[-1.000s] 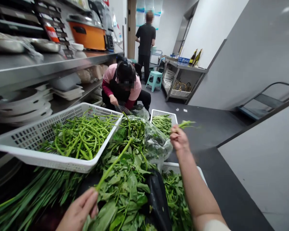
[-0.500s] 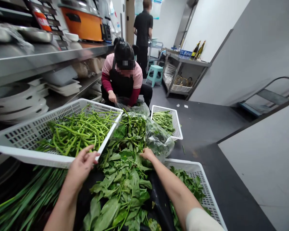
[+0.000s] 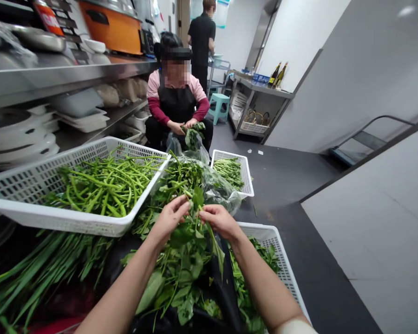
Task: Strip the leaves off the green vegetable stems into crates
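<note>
My right hand [image 3: 220, 221] pinches a leafy green stem [image 3: 197, 197] over the pile, and one long leaf droops below its fingers. Close on the left, my left hand [image 3: 174, 214] has its fingertips pressed together at the same sprig's upper end; the exact contact is partly hidden. Beneath both hands lies a heap of leafy greens [image 3: 186, 278] on black plastic, spilling from a clear plastic bag [image 3: 223, 185]. To the left, a white basket [image 3: 132, 221] holds thick green stems [image 3: 111, 188]. Beside my right forearm, another white basket [image 3: 282, 248] contains loose leaves.
Across from me a co-worker [image 3: 176, 99] sits handling greens. A small white basket [image 3: 250, 178] of cut stems stands on the floor. Long green stalks [image 3: 48, 269] lie at lower left. Steel shelves [image 3: 73, 76] run along the left; a person [image 3: 202, 39] stands behind.
My right hand has lifted a sprig from the heap, and my left hand has moved right from the basket edge to meet it. The co-worker has sat up, raising greens.
</note>
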Motion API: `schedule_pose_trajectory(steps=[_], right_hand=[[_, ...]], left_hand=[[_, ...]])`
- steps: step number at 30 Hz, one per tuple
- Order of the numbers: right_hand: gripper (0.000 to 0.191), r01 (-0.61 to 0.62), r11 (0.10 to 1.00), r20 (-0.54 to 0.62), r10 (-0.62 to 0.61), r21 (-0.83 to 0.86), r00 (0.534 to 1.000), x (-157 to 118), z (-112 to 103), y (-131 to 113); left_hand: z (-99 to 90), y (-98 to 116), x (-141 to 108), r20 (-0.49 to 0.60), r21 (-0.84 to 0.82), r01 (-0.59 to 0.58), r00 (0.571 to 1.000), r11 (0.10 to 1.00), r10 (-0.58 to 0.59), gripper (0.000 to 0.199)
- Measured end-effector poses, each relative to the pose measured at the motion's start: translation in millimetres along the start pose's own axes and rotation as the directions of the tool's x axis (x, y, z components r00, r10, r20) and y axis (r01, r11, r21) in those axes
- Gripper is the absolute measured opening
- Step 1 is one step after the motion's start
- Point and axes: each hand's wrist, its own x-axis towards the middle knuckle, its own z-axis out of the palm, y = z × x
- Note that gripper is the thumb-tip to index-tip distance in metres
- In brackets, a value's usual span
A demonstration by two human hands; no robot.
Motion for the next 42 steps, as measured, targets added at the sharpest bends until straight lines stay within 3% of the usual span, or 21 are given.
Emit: schedule_pose_trajectory(steps=[2, 4, 7, 10, 15, 22, 27, 30, 32, 34, 37, 39, 42], right_hand=[[0.033, -0.111, 0.970, 0.129, 0.084, 0.216, 0.988, -4, 2, -5], [0.039, -0.153, 0.896, 0.179, 0.084, 0.417, 0.980, -9, 2, -8], [0.041, -0.133, 0.788, 0.148, 0.054, 0.602, 0.988, -21, -1, -5], [0.036, -0.081, 0.761, 0.081, 0.037, 0.643, 0.996, -38, -6, 7], [0.033, -0.044, 0.832, 0.037, 0.028, 0.553, 0.999, -66, -6, 22], [0.039, 0.006, 0.903, 0.060, -0.035, 0.429, 0.998, -79, 2, 3], [0.021, 0.063, 0.972, -0.053, -0.053, 0.227, 0.997, -76, 1, 5], [0.016, 0.053, 0.989, -0.301, -0.010, 0.135, 0.954, -62, -9, 24], [0.020, 0.047, 0.982, -0.457, 0.042, 0.181, 0.888, -49, -19, 39], [0.023, 0.065, 0.971, -0.538, 0.073, 0.232, 0.840, -39, -29, 50], [0.023, 0.129, 0.962, -0.611, 0.048, 0.243, 0.790, -35, -34, 53], [0.024, 0.168, 0.971, -0.583, -0.039, 0.168, 0.811, -41, -28, 43], [0.024, 0.218, 0.950, -0.356, -0.289, -0.225, 0.889, -53, -11, 22]], left_hand=[[9.5, 7, 4, -0.027, -0.182, -0.006, 1.000, 0.983, 0.002, 0.039], [17.2, 16, 9, -0.017, -0.365, 0.068, 0.997, 0.929, -0.080, 0.029], [27.4, 31, 16, 0.015, -0.532, 0.180, 0.979, 0.828, -0.204, 0.016], [33.4, 44, 21, -0.010, -0.604, 0.190, 0.969, 0.774, -0.246, 0.016], [28.2, 47, 24, -0.045, -0.692, 0.198, 0.948, 0.694, -0.315, 0.029], [22.4, 35, 18, -0.064, -0.722, 0.210, 0.928, 0.659, -0.366, 0.025], [19.7, 35, 13, -0.114, -0.720, 0.142, 0.941, 0.679, -0.318, 0.024], [21.8, 34, -1, -0.191, -0.655, 0.012, 0.965, 0.756, -0.181, 0.016], [25.6, 31, -15, -0.223, -0.503, -0.134, 0.975, 0.854, 0.022, 0.007], [29.3, 28, -27, -0.232, -0.336, -0.273, 0.952, 0.901, 0.202, 0.003], [30.8, 24, -35, -0.275, -0.250, -0.291, 0.936, 0.923, 0.221, 0.016], [29.6, 22, -34, -0.279, -0.254, -0.230, 0.947, 0.939, 0.157, 0.021], [28.2, 21, -30, -0.255, -0.270, -0.185, 0.960, 0.945, 0.115, 0.025]])
